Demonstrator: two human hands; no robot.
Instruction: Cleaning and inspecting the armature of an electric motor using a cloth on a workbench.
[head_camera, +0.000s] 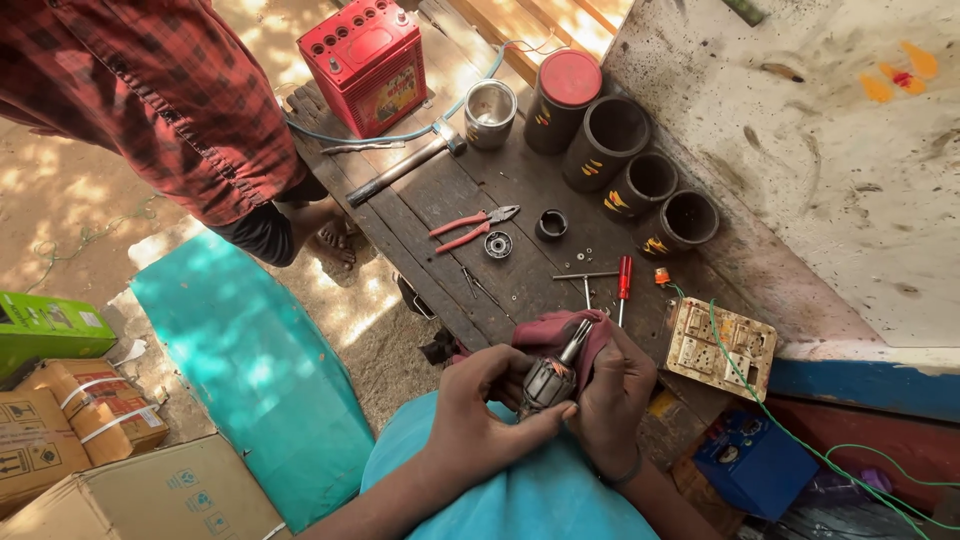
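Observation:
Both my hands meet over my lap at the near end of a dark wooden bench (560, 270). My left hand (480, 405) grips the winding body of a small motor armature (550, 378), whose metal shaft points up and away. My right hand (615, 395) cups the armature from the right through a dark red rag (560, 335) that wraps its far side.
On the bench lie red-handled pliers (470, 228), a hammer (405, 165), a red screwdriver (623, 280), a bearing (498, 245), several black cylinders (610, 140), a steel cup (490, 112) and a red battery (365, 60). A switch board (720, 345) sits right. A person in a checked shirt (160, 90) stands left, beside cardboard boxes (150, 495).

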